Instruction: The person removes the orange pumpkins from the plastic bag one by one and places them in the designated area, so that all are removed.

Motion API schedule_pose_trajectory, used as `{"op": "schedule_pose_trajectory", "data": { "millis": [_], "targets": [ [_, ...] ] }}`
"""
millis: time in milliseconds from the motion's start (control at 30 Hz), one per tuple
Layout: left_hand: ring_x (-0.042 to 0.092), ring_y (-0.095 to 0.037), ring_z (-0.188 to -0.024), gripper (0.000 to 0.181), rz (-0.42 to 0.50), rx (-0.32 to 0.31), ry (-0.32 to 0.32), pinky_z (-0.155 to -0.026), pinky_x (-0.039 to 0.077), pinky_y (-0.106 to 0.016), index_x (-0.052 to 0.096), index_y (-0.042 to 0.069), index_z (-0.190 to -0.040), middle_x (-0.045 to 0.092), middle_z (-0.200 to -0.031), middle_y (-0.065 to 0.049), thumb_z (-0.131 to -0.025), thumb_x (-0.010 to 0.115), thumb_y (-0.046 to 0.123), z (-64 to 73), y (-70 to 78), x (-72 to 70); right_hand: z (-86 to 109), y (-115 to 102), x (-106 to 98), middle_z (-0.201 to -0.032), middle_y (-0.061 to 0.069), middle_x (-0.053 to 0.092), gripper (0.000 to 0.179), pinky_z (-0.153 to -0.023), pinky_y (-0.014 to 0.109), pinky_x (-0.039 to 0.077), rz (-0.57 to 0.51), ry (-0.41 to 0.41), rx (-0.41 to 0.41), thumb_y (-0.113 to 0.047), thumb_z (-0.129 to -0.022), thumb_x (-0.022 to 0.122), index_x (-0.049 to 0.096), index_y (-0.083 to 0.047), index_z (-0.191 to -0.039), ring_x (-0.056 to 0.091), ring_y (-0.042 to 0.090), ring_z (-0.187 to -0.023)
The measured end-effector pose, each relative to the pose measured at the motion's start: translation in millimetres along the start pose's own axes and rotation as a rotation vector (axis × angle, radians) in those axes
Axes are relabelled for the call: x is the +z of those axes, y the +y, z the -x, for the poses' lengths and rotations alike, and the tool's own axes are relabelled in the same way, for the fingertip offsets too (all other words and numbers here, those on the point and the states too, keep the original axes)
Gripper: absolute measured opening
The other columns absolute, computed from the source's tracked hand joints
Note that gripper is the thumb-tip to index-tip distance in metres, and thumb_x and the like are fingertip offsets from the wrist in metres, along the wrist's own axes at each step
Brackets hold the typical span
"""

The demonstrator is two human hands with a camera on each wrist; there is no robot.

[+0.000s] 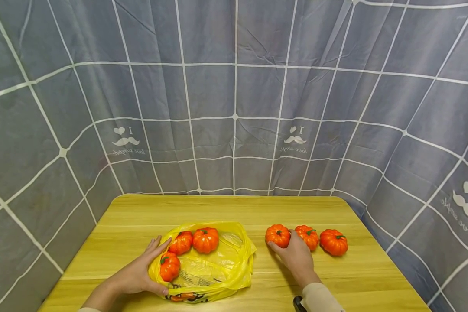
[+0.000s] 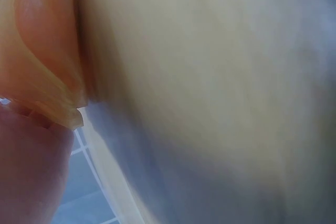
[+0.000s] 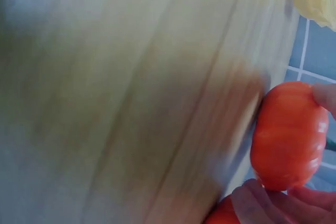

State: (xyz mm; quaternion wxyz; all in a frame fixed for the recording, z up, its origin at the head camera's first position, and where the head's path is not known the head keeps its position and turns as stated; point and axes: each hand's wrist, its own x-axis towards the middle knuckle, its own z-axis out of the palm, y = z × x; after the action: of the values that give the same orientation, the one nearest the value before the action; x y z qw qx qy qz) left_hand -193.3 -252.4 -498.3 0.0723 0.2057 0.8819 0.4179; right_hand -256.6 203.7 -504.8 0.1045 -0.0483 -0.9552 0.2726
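A yellow plastic bag (image 1: 239, 277) lies wide-mouthed on the table, holding three small orange toy pumpkins (image 1: 206, 241) with green stems. My left hand (image 1: 140, 272) grips the bag's left side, fingers at the back and thumb by the front rim. Its wrist view shows orange through the thin film (image 2: 47, 40). To the right of the bag, my right hand (image 1: 297, 259) holds a toy pumpkin (image 1: 277, 235) between thumb and fingers. In the right wrist view that pumpkin (image 3: 289, 137) stands close over the wood, with the fingers on its opposite sides.
Two more toy pumpkins, a middle one (image 1: 307, 237) right beside my right hand and an outer one (image 1: 333, 242), sit on the wooden table (image 1: 171, 208). A grey curtain (image 1: 214, 95) with white grid lines surrounds the table's back and sides. Something black (image 1: 298, 304) shows by the right sleeve.
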Motion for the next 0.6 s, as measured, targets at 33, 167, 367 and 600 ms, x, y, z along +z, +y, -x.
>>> {"op": "schedule_pose_trajectory", "data": {
  "millis": [33, 167, 367, 600],
  "targets": [
    [-0.008, -0.06, -0.143, 0.125, 0.001, 0.0, -0.001, -0.098, 0.006, -0.082, 0.024, 0.013, -0.161, -0.002, -0.161, -0.036, -0.062, 0.095, 0.044, -0.2, 0.0, 0.0, 0.4, -1, -1, -0.125, 0.029, 0.062, 0.087, -0.092, 0.059, 0.049, 0.021, -0.003, -0.008, -0.053, -0.082, 0.079, 0.051, 0.009, -0.137, 0.061, 0.045, -0.112],
    [-0.008, -0.059, -0.143, 0.125, 0.004, -0.005, -0.007, -0.099, 0.005, -0.082, 0.024, 0.014, -0.162, -0.002, -0.161, -0.035, -0.063, 0.095, 0.044, -0.7, 0.0, -0.3, 1.0, -4, -5, -0.131, 0.029, 0.06, 0.089, -0.09, 0.06, 0.049, 0.097, 0.005, -0.039, -0.054, -0.081, 0.079, 0.05, 0.005, -0.14, 0.06, 0.045, -0.114],
    [-0.008, -0.058, -0.144, 0.125, 0.011, -0.019, -0.015, -0.1, 0.005, -0.081, 0.023, 0.015, -0.162, -0.002, -0.161, -0.035, -0.063, 0.095, 0.043, -1.0, 1.5, -1.0, -0.4, -12, -11, -0.137, 0.024, 0.054, 0.092, -0.092, 0.061, 0.048, 0.088, 0.048, -0.096, -0.058, -0.079, 0.079, 0.049, 0.003, -0.141, 0.051, 0.043, -0.124],
    [-0.009, -0.058, -0.144, 0.126, 0.018, -0.02, -0.018, -0.1, 0.004, -0.081, 0.023, 0.014, -0.162, -0.003, -0.161, -0.035, -0.063, 0.095, 0.042, -1.0, 2.0, -1.1, -1.4, -27, -13, -0.143, 0.023, 0.051, 0.097, -0.103, 0.058, 0.042, -0.016, 0.039, -0.125, -0.064, -0.077, 0.078, 0.049, 0.001, -0.143, 0.046, 0.042, -0.131]
  ]
}}
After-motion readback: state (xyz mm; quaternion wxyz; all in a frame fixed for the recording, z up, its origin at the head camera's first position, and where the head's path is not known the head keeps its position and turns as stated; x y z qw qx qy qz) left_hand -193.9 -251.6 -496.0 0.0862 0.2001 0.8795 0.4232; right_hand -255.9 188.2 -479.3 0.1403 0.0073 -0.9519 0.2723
